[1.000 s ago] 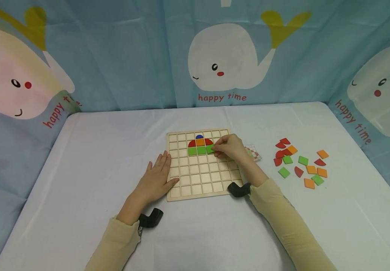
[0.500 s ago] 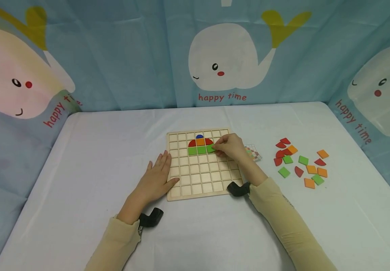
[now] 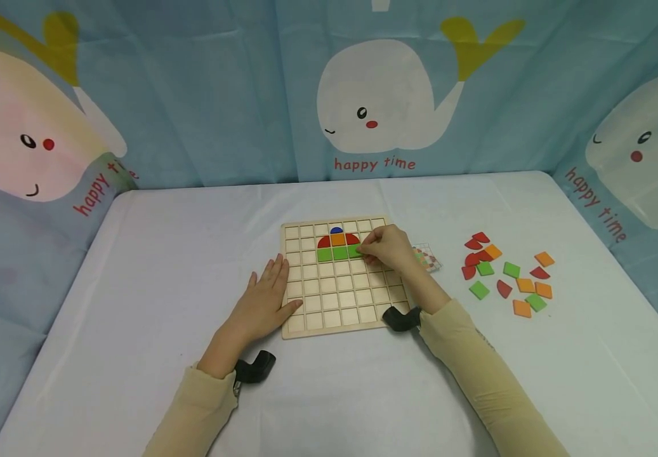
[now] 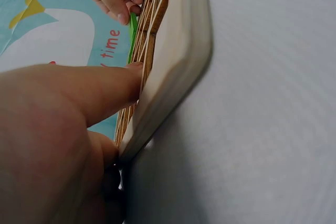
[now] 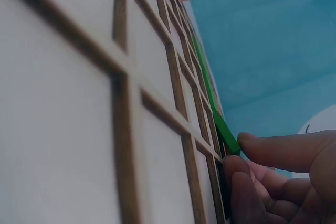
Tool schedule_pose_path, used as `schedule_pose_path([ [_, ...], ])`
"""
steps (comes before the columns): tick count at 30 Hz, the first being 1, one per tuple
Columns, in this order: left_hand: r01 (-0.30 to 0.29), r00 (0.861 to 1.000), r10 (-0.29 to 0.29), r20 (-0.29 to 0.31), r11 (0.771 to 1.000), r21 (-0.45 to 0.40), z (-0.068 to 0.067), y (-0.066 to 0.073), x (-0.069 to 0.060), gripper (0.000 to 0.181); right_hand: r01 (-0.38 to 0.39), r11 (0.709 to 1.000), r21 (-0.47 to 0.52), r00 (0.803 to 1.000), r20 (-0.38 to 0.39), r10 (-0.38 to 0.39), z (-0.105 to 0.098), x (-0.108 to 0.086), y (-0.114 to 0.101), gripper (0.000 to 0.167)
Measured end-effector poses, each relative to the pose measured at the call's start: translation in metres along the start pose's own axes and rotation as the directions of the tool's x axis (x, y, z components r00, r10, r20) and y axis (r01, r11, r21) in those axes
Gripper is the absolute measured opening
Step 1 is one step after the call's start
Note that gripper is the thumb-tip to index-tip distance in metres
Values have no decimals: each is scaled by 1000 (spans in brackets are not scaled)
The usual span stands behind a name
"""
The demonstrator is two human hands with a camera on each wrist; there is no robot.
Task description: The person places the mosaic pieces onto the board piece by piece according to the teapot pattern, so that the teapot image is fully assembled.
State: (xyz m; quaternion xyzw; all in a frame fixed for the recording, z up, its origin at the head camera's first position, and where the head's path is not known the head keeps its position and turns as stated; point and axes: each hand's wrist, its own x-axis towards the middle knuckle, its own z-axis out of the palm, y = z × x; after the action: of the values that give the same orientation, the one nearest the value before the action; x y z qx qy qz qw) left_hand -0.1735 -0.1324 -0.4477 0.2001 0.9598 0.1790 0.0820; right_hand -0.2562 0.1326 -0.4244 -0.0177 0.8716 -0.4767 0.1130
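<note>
A wooden grid board (image 3: 329,301) lies at the middle of the table. My right hand (image 3: 388,247) pinches the right edge of a green square tile (image 3: 354,252) between thumb and fingers. In the right wrist view that green tile (image 5: 227,136) tilts, its pinched end above the grid. Two green tiles (image 3: 332,254) sit left of it in the same row. Above them are an orange square (image 3: 337,240), red quarter-round pieces (image 3: 324,242) on both sides, and a blue piece (image 3: 336,230). My left hand (image 3: 261,304) rests at the board's left edge, fingers straight, thumb over the rim.
Loose red, orange and green tiles (image 3: 511,270) lie scattered on the right of the table. A printed pattern card (image 3: 428,257), partly hidden by my right hand, lies beside the board. A blue curtain (image 3: 220,95) with whale drawings hangs behind the white-covered table (image 3: 180,247).
The pinched green tile shifts and tilts slightly over its square, and its right end now appears lower than half a second ago. My left hand stays in place.
</note>
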Motion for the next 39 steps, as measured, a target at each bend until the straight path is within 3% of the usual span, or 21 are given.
schedule_pose_path([
  [7,-9,1000,9,-3,1000,2,0,0,0,79,-1,999,-34,1000,-4,1,-1,-1,1,13],
  [15,-4,1000,4,-2,1000,1,-1,2,1,79,-18,997,69,1000,15,17,-12,-4,3,15],
  [24,3,1000,-3,3,1000,-2,-1,2,1,80,-52,990,130,999,-1,52,-41,-17,7,20],
  [39,-1,1000,1,0,1000,2,0,0,2,80,-20,988,154,998,-51,28,-90,-36,27,30],
])
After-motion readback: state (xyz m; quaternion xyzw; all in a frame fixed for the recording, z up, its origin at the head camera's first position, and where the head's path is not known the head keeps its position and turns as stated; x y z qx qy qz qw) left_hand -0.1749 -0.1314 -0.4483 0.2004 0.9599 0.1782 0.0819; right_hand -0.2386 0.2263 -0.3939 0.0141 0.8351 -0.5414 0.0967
